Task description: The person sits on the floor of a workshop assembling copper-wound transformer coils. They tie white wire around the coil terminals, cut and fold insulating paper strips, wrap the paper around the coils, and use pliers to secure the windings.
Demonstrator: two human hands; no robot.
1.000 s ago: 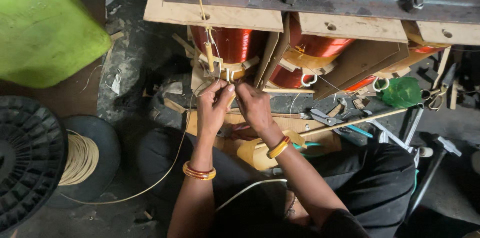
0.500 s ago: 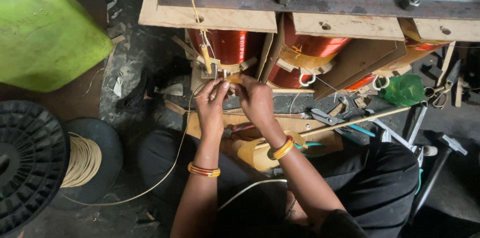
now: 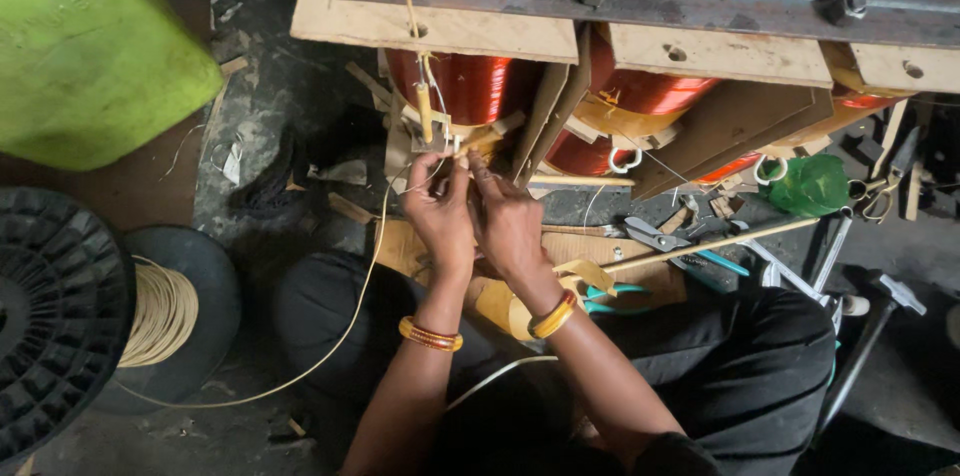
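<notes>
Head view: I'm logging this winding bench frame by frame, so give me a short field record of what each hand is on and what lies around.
left hand: fingertips pinched at the base of the copper coil, on a thin lead; orange bangles on the wrist
right hand: close beside the left, fingertips at the same spot
cord: pale, runs from the coil down to the spool at left
pliers: on the wooden board, right of the hands
hammer: far right on the floor
green container: top left

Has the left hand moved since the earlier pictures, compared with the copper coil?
No, hardly at all. The left hand stays just below the left copper coil, beside the right hand, fingers at the coil's lower edge as before.
</notes>
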